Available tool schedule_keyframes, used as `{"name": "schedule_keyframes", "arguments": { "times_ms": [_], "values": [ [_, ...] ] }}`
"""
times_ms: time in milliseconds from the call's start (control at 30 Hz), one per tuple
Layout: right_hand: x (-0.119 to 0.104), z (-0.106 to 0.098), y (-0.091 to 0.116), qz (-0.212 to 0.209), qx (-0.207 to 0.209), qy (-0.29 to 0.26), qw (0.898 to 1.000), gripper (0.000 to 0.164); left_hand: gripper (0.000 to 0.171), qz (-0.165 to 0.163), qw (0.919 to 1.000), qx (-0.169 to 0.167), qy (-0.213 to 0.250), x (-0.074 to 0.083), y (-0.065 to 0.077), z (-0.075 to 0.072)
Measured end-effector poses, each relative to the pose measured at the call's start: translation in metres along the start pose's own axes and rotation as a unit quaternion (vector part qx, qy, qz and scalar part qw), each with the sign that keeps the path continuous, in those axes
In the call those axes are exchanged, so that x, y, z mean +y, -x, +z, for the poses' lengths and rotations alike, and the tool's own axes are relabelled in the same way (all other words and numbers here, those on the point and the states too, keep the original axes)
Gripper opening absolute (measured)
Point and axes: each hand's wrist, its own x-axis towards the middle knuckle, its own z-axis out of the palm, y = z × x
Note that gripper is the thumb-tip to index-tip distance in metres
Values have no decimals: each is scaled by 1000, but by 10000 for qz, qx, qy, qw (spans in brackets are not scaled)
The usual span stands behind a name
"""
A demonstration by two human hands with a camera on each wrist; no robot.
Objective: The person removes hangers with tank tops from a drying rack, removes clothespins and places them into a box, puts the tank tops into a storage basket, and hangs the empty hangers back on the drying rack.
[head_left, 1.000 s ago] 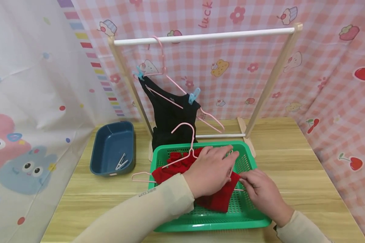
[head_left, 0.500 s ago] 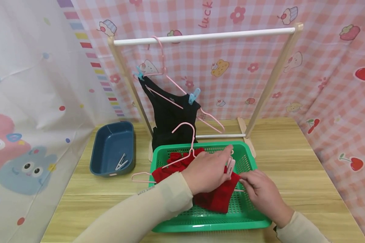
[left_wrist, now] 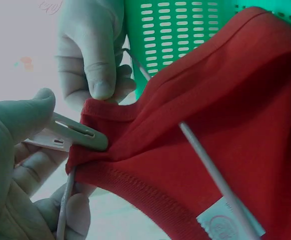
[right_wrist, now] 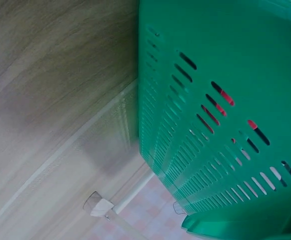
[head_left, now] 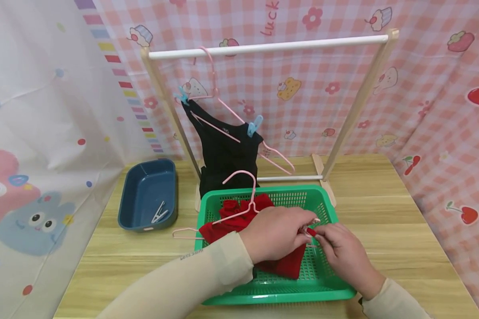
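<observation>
In the left wrist view my left hand (left_wrist: 15,130) pinches a pale clothespin (left_wrist: 80,134). Its tips lie over the narrow strap end of a red tank top (left_wrist: 155,130), where a pink clothes hanger (left_wrist: 205,165) runs inside the garment. A white label shows on the cloth. My right hand (left_wrist: 93,55) pinches the strap's edge close beside the clothespin. From the head view, both hands meet over the right side of a green basket (head_left: 279,297), left hand (head_left: 277,232) beside right hand (head_left: 345,254). The hanger's hook (head_left: 253,181) stands up; the right wrist view shows no hand.
Behind the basket stands a wooden rack with a white rod (head_left: 287,45). A black top (head_left: 229,150) hangs there from a pink hanger with two blue clothespins (head_left: 254,126). A blue tub (head_left: 143,186) at the left contains a light clothespin (head_left: 159,213).
My left hand has turned and lowered the clothespin from above the red strap onto its end. The hanger's hook has dipped slightly. My right hand keeps its place.
</observation>
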Motion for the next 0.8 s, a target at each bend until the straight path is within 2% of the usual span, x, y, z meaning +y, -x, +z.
{"name": "schedule_keyframes", "arguments": {
  "times_ms": [133,333,600,800],
  "values": [
    [1,1,1,112,-17,-106,9999,32,24,330,9993,113,-95,-1,3,2],
    [1,-2,2,344,-168,-905,9952,30,23,613,9976,289,-132,-3,7,5],
    [-1,-2,1,385,-311,-1313,9901,31,17,670,9971,307,-212,-4,9,6],
    [0,-3,3,610,-476,-1559,9847,29,15,563,9981,233,17,-3,9,3]
  ]
}}
